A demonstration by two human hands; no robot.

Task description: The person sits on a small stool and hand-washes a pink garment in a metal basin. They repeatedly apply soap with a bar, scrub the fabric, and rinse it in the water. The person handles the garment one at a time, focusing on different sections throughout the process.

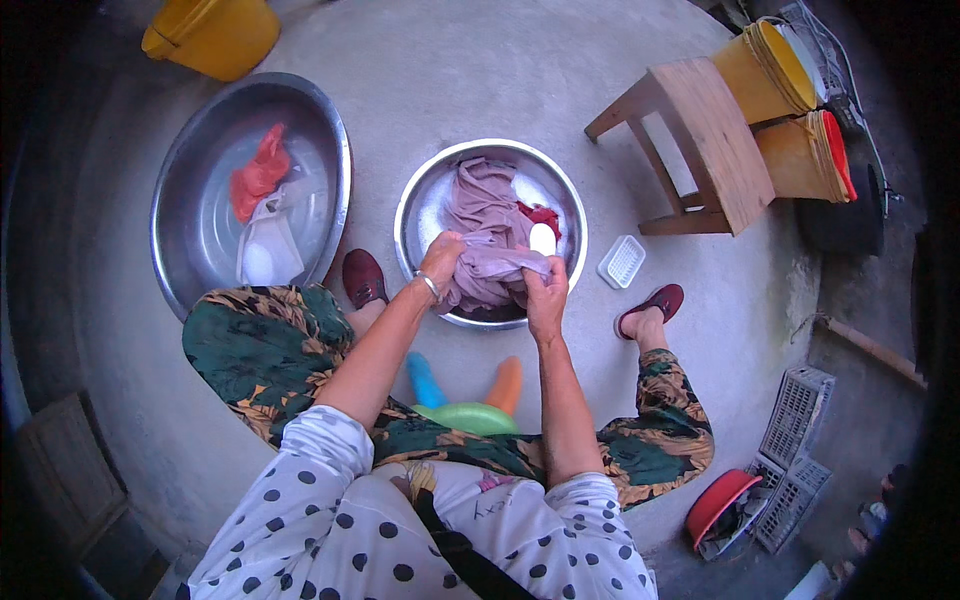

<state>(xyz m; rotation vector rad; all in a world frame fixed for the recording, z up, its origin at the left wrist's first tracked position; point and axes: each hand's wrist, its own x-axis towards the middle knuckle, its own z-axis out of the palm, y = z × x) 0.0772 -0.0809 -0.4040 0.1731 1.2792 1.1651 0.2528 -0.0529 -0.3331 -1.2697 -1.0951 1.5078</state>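
Note:
A mauve cloth garment lies bunched in a round metal basin on the floor between my feet. My left hand is closed on the garment's left side. My right hand pinches its right side, so a fold stretches between the two hands. Just beyond my right hand rests a white oval piece, which looks like a bar of soap. Some dark red cloth shows behind it, partly covered. To the right of the basin sits a small white plastic soap dish.
On the left stands a large metal tub holding a red plastic bag and a white bag. A yellow bucket is behind it. A wooden stool and yellow buckets stand right. Grey crates lie lower right.

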